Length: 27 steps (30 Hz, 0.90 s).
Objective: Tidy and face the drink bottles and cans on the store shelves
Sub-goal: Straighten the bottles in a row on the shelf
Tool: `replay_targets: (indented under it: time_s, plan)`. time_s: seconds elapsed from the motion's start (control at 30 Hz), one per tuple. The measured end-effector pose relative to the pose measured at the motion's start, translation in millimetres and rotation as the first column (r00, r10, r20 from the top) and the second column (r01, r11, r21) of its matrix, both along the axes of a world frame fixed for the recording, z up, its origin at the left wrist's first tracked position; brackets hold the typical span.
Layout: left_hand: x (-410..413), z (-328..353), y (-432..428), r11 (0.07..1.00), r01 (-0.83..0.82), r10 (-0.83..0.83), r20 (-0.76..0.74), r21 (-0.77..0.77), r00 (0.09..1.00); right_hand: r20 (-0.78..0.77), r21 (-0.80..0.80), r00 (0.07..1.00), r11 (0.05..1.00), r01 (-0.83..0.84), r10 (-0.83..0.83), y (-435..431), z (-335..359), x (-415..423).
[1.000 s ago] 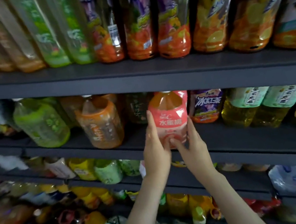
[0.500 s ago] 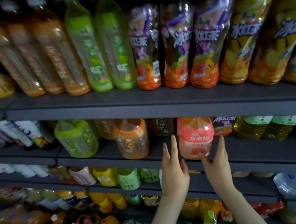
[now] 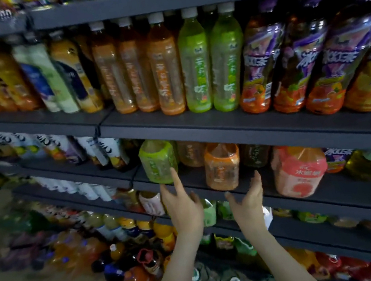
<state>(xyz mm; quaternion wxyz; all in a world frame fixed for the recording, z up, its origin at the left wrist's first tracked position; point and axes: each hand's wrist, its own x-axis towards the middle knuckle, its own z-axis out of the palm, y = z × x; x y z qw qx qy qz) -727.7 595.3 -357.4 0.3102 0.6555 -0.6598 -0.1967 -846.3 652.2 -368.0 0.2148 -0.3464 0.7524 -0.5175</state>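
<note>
Both hands are spread, holding nothing: left hand (image 3: 183, 209) and right hand (image 3: 248, 204) reach up to the shelf (image 3: 348, 193), where the orange bottle (image 3: 222, 166) stands upright between them, nearer the right; the green bottle (image 3: 158, 161) is by the left fingertip

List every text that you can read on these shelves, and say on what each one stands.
"水蜜桃": on the squat pink plastic bottle, middle shelf.
"冰红茶": on the tall purple-labelled plastic bottles, upper shelf.
Print on the tall green plastic bottles and tall orange plastic bottles: too blurred to read.
</note>
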Motion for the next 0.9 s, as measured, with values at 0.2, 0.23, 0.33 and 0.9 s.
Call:
replay_targets:
  time_s: [0.2,0.23,0.33,0.9]
  plan:
    - [47.0,4.2,-70.0,0.999,0.010,-0.015,0.113,0.046,0.993,-0.068,0.006,0.972,0.974,0.224,-0.224,-81.3,0.3,55.1]
    - [55.0,2.3,-82.4,0.998,0.034,-0.040,0.127,0.048,0.991,-0.077,0.018,0.961,0.963,0.269,-0.267,-92.4,0.4,61.4]
    - [69.9,-8.1,-116.2,0.987,0.130,-0.141,0.113,0.093,0.984,-0.131,-0.001,0.905,0.913,0.409,-0.405,-115.0,-3.5,69.6]
    - [59.6,-41.5,-145.8,0.947,0.299,-0.310,-0.101,-0.115,0.945,-0.196,-0.043,0.823,0.844,0.535,-0.533,-123.5,-31.2,43.8]
